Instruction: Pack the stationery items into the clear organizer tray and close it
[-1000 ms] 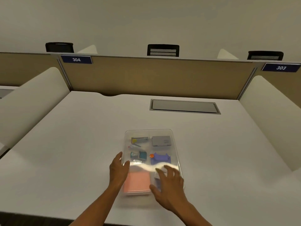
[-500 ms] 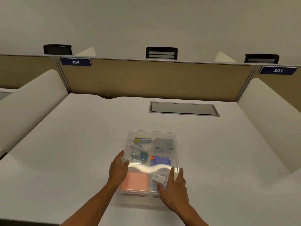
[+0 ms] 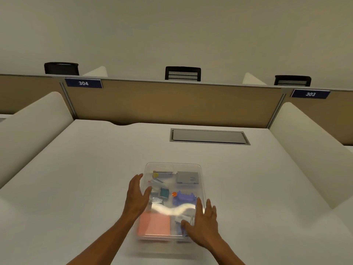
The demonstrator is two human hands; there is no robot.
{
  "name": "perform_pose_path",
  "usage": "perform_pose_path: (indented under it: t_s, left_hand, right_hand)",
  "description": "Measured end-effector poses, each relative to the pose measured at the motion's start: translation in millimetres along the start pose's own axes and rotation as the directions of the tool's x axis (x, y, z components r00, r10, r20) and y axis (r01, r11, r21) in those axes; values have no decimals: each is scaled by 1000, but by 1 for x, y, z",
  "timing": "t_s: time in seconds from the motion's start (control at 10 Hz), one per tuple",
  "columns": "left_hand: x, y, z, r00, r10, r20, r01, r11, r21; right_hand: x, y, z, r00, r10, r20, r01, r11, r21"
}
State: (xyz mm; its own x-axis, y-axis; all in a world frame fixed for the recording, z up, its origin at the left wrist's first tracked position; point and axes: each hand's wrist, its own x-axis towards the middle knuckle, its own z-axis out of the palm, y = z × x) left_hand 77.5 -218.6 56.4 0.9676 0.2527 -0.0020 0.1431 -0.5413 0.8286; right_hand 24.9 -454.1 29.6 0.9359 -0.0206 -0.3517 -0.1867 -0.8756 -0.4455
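The clear organizer tray (image 3: 172, 166) lies on the white desk in front of me with its clear lid on top. Through the lid I see a pink pad (image 3: 154, 225), a purple item (image 3: 184, 198), a grey box (image 3: 187, 177), a teal item (image 3: 164, 192) and a stapler-like item (image 3: 162, 174). My left hand (image 3: 136, 197) lies flat against the tray's left edge, fingers apart. My right hand (image 3: 203, 222) rests flat on the lid's near right corner, covering a small white item.
The white desk (image 3: 76, 178) has a grey cable hatch (image 3: 209, 136) behind the tray. White side dividers (image 3: 32, 127) stand left and right, a tan partition with labels 304 and 303 at the back, black chair backs beyond it.
My right hand has slid from the lid's middle to its near right corner. My left hand stays at the left edge. The view has tilted slightly.
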Motion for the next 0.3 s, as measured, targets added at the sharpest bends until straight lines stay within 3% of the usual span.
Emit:
perform_pose_path:
  t_s: [0.2, 0.3]
  left_hand:
    - [46, 39, -12, 971, 238, 29, -239, 952, 191]
    - [74, 67, -24, 937, 344, 61, -345, 884, 316]
  right_hand:
    - [6, -29, -43, 994, -87, -64, 93, 991, 101]
    - [5, -53, -81, 966, -174, -191, 214, 953, 214]
